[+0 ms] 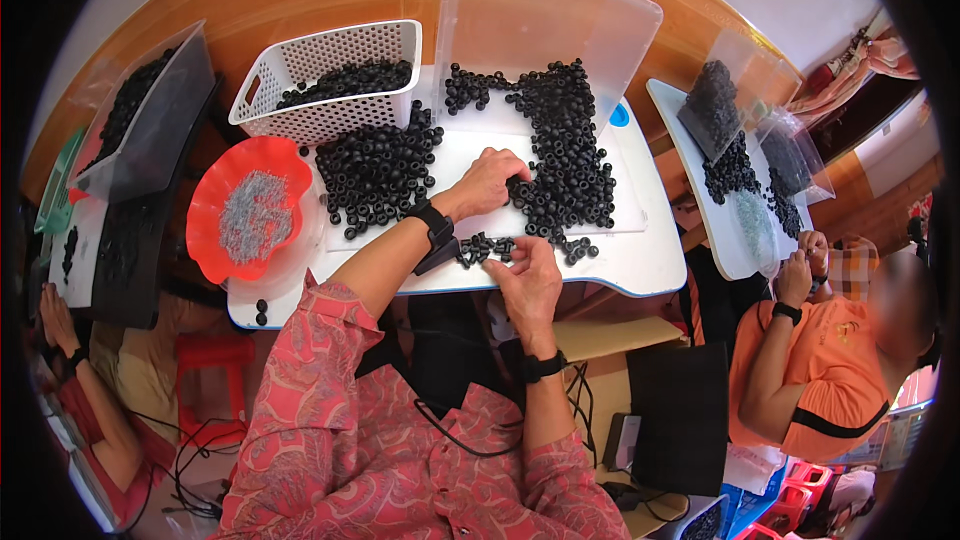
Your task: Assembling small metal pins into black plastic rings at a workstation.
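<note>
My left hand (486, 183) reaches over the white table with its fingers curled at the edge of a heap of small black ring-shaped parts (568, 155). A dark part shows at its fingertips. Nearer to me, my right hand (531, 283) is closed, thumb and fingers brought together beside a short row of small black pieces (482, 249) at the table's front edge. What those fingers pinch is too small to make out. A second heap of black parts (370, 175) lies to the left of my left hand.
Behind the heaps, a clear plastic bin (550, 25) lies tipped beside a white perforated basket (330, 110). A red scalloped bowl (212, 202) of small grey pieces sits at left. Co-workers sit on both sides, one in an orange shirt (790, 380) at a white tray (690, 130).
</note>
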### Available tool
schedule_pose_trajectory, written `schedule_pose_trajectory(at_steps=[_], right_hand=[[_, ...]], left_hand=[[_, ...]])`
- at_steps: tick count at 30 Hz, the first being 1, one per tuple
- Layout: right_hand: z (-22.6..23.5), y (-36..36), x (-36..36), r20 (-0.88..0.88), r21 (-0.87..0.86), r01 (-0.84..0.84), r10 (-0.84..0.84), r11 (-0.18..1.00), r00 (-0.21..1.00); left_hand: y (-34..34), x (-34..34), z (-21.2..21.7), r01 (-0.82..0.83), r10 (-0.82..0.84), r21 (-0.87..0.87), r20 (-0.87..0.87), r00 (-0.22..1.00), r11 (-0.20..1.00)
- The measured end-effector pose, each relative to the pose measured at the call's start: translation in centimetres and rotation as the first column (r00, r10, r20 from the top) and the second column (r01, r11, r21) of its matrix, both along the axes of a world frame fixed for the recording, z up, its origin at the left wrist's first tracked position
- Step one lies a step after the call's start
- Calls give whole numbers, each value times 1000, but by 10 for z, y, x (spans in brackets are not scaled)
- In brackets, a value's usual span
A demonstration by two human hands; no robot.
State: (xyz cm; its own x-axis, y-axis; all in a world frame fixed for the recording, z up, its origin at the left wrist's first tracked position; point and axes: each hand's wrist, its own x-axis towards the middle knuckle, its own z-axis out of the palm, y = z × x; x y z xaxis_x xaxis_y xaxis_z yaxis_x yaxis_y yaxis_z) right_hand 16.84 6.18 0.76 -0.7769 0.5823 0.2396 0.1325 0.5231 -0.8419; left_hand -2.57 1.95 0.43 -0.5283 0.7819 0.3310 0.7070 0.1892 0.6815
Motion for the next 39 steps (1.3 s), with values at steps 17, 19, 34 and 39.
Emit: schedule_pose_trajectory(at_steps=[17,19,34,39], right_hand=[[-2,-1,1,-2,-15,-4,4,1000,1000],[-3,2,2,-4,-8,-3,3,1000,1000],[-1,0,2,-3,1,8,-8,1000,1000],[-2,1,1,-12,11,6,-6,1000,1000]], left_hand=[[5,-12,2,119,-128,-106,-78,989,987],[3,-5,7,122,-125,-142,-11,992,982],[-34,32,11,96,-96,-73,3,995,993],[-44,43,7,113,-114,-5,-8,994,994]])
